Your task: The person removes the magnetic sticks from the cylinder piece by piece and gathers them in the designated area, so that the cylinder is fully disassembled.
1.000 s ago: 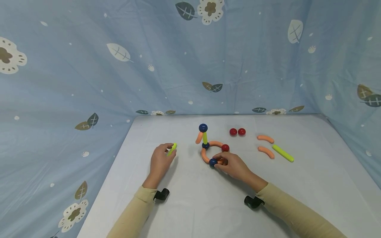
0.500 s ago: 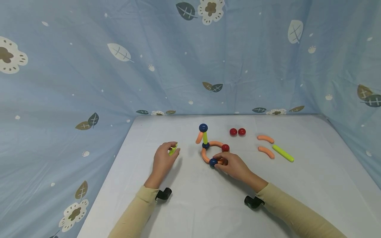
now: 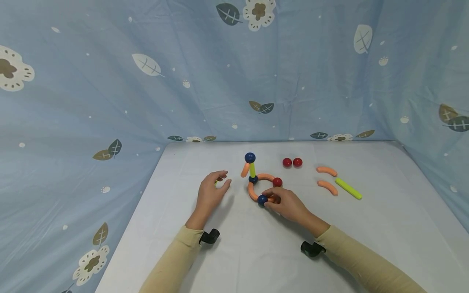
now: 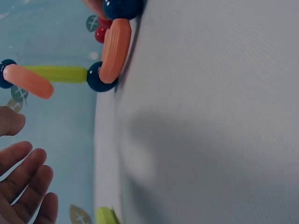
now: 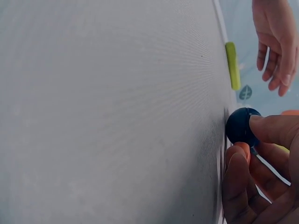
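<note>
My left hand [image 3: 211, 194] is held above the table with its fingers loosely spread and nothing in them. Behind it lies a lime-green stick [image 5: 232, 66], mostly hidden by the hand in the head view. My right hand [image 3: 287, 204] pinches a blue ball [image 3: 262, 200] on the near side of a ring, its thumb on the ball and fingers about an adjoining orange curved stick [image 5: 243, 148]. The ring has orange curved sticks [image 3: 252, 191], a red ball [image 3: 277, 182] and another blue ball [image 3: 253, 179]. From that one a green stick [image 3: 252, 170] stands up, topped by a blue ball [image 3: 250, 157] with an orange stick [image 3: 245, 169] hanging down.
Two red balls [image 3: 292, 162] lie behind the ring. To the right are two loose orange curved sticks [image 3: 327, 187] and a straight lime-green stick [image 3: 348, 188]. A blue patterned cloth [image 3: 205, 81] hangs behind the white table [image 3: 256, 252].
My left hand has let go of the lime-green stick and moved right and slightly away from me, toward the upright part. My right hand has stayed on the blue ball.
</note>
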Motion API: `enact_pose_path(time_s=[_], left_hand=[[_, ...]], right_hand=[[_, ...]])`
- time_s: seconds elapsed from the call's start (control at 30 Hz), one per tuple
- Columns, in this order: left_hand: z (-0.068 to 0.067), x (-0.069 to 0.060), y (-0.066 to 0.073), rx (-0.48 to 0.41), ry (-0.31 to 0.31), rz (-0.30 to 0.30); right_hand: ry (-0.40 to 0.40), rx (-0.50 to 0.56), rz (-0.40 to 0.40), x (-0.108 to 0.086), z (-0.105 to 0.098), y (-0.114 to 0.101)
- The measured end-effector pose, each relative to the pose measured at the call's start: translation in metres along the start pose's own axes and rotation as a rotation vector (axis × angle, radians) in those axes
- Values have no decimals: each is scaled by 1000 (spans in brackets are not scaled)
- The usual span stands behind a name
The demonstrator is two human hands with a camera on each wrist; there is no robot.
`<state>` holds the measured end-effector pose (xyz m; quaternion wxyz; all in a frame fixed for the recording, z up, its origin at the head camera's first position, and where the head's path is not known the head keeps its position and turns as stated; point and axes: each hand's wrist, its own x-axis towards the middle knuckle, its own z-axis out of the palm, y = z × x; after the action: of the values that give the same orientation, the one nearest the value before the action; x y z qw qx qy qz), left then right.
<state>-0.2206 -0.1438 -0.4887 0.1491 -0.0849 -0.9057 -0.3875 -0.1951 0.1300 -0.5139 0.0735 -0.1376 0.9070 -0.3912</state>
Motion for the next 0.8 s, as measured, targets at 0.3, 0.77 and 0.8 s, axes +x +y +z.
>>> enact_pose_path(time_s=[0.3, 0.77, 0.8], left_hand=[[7, 5, 10, -65, -16, 23], [13, 12, 24, -81, -25, 51], [14, 12, 25, -83, -25, 51]], right_hand=[[34, 10, -63, -2, -3, 1], [144, 4, -211, 9, -30, -12], [148, -2, -209, 11, -33, -13]])
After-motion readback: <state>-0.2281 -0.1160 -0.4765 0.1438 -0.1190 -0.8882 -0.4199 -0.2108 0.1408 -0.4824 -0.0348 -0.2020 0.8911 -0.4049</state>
